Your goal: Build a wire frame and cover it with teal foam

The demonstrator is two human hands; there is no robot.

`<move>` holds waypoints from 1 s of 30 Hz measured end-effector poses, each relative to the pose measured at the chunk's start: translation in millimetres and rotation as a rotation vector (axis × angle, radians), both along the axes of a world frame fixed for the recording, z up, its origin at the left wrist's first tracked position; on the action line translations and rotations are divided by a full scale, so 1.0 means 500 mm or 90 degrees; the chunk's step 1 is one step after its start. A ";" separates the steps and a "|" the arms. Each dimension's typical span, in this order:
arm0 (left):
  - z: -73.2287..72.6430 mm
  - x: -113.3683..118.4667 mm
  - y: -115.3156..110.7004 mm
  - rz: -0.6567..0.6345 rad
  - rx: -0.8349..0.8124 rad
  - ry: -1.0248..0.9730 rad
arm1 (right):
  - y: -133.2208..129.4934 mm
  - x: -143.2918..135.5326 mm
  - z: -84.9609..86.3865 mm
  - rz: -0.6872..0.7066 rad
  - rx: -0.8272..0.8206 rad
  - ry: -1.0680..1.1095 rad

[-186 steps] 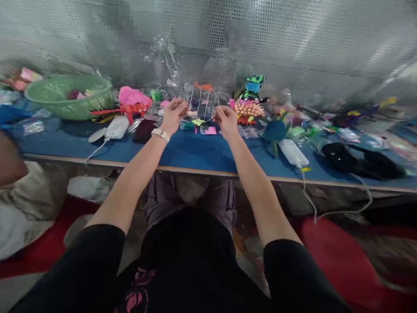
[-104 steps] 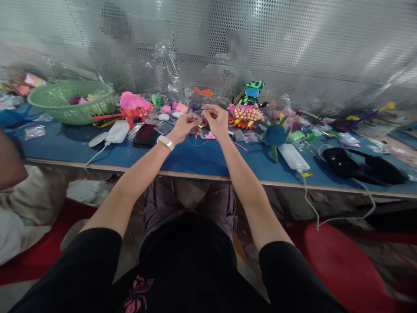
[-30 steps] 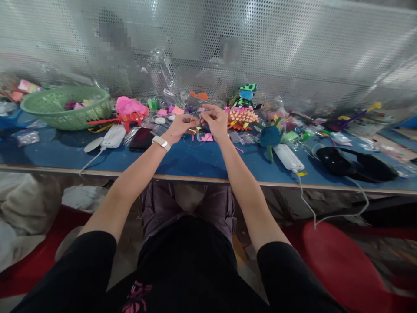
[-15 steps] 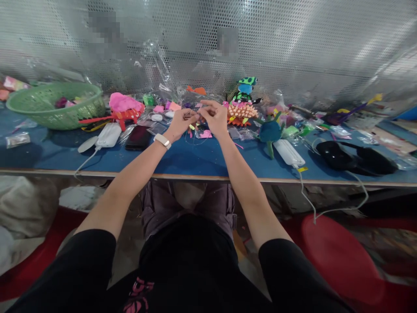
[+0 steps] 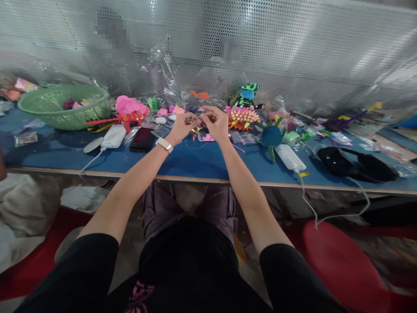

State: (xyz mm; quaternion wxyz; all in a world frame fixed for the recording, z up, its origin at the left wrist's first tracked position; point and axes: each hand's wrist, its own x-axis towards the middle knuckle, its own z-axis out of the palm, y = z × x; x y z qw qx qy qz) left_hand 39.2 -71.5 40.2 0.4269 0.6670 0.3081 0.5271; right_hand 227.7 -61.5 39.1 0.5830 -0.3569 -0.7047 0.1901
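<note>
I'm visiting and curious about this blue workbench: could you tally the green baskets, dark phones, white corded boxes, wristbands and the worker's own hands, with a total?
Green basket: 1
Dark phone: 1
White corded boxes: 2 (left box, right box)
Pale wristband: 1
Worker's hands: 2 (left hand, right hand)
Total: 7

I see a silvery wall (image 5: pixel 276 56) peppered with small dots rising behind the desk (image 5: pixel 195 164), with pale streaks of light glancing off it, strongest toward the right. The desk runs the full width of my view, blue on top with a light front edge. Below, I make out a round red stool (image 5: pixel 342 265) at right, another red seat (image 5: pixel 63 232) at left, and dim floor (image 5: pixel 128 254).
</note>
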 end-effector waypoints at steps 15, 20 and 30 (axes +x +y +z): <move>0.005 -0.012 -0.001 0.024 0.055 0.026 | -0.031 0.013 0.018 -0.049 0.092 -0.116; 0.008 -0.018 0.000 0.024 0.072 0.031 | -0.023 0.020 0.017 -0.046 0.098 -0.125; 0.011 -0.016 0.002 0.043 0.063 0.051 | -0.014 0.015 0.026 -0.065 0.118 -0.169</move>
